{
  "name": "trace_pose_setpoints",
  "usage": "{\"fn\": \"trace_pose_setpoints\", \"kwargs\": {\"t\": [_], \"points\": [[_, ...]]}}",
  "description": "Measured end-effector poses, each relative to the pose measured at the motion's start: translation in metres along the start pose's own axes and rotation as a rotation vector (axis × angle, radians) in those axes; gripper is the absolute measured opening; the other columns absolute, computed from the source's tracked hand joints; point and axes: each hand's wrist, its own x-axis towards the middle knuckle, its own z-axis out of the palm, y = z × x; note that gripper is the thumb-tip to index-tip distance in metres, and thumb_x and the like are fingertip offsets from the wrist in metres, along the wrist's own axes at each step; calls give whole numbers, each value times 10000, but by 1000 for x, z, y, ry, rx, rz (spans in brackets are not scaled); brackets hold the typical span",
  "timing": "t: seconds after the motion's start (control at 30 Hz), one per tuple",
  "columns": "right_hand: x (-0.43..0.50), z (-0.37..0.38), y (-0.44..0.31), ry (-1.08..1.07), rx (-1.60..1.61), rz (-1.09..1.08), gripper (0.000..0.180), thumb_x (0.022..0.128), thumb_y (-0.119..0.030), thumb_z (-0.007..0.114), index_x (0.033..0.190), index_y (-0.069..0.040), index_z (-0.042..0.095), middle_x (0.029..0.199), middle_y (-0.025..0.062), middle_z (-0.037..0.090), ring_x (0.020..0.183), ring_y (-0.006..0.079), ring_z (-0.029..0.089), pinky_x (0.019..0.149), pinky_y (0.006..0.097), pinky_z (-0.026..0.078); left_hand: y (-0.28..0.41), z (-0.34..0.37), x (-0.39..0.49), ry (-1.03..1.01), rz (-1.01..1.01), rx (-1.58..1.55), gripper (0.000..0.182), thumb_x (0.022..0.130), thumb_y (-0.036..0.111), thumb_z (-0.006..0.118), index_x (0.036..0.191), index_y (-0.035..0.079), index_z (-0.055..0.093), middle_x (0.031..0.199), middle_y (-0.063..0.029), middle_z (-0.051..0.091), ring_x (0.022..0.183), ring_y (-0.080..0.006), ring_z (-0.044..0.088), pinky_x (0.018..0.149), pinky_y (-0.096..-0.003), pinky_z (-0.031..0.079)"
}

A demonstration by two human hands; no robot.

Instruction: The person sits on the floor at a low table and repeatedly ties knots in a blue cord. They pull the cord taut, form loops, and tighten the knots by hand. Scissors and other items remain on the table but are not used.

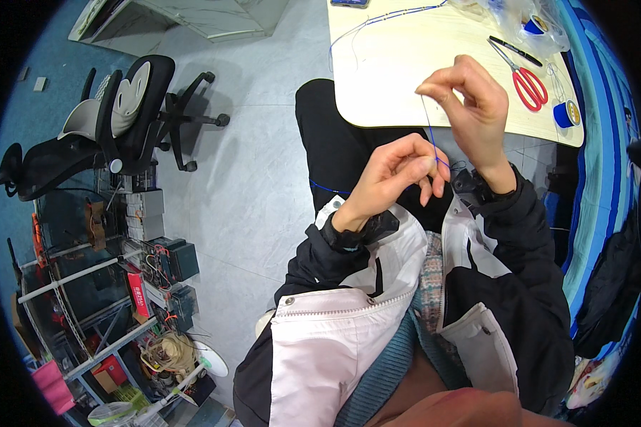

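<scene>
Between thumb and fingers, my left hand (pixel 398 168) pinches a thin blue cord (pixel 432 136) above my lap. My right hand (pixel 467 99), higher and to the right, holds the upper end of that cord in a fingertip pinch, so the stretch between the hands runs taut. Near my left fingers the cord crosses another short blue strand. More blue cord (pixel 328 189) passes over my black trouser leg and goes out of sight behind my left hand.
On the pale table (pixel 390 96) lie red-handled scissors (pixel 530 89), a black pen (pixel 515 50), blue thread spools (pixel 567 114), a beaded blue cord (pixel 400 14) and a plastic bag (pixel 505 16). An office chair (pixel 133 112) and a cluttered shelf rack (pixel 85 283) stand to the left.
</scene>
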Motion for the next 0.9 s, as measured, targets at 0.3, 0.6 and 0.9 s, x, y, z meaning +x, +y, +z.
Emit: {"fn": "trace_pose_setpoints", "kwargs": {"t": [0.3, 0.6, 0.9], "points": [[-2, 2, -3, 49, 162, 4, 76, 749, -15, 717, 797, -50, 669, 706, 16, 591, 596, 90, 507, 502, 206, 368, -8, 0, 2, 13, -27, -39, 243, 954, 206, 511, 902, -28, 543, 915, -159, 619, 738, -209, 648, 543, -263, 537], [-3, 3, 3, 88, 182, 11, 67, 775, -23, 710, 810, -40, 655, 701, 8, 581, 604, 72, 501, 511, 190, 360, -8, 1, 2, 41, -38, -34, 262, 948, 228, 525, 913, -30, 546, 935, -169, 616, 719, -210, 648, 537, -266, 538], [-12, -32, -1, -202, 375, 572, 154, 833, -36, 637, 980, -20, 590, 812, -4, 565, 651, 33, 439, 628, 163, 377, -2, -1, -3, 70, 55, -87, 237, 959, 157, 487, 1019, -67, 536, 993, -233, 617, 675, -147, 608, 540, -222, 512]]}}
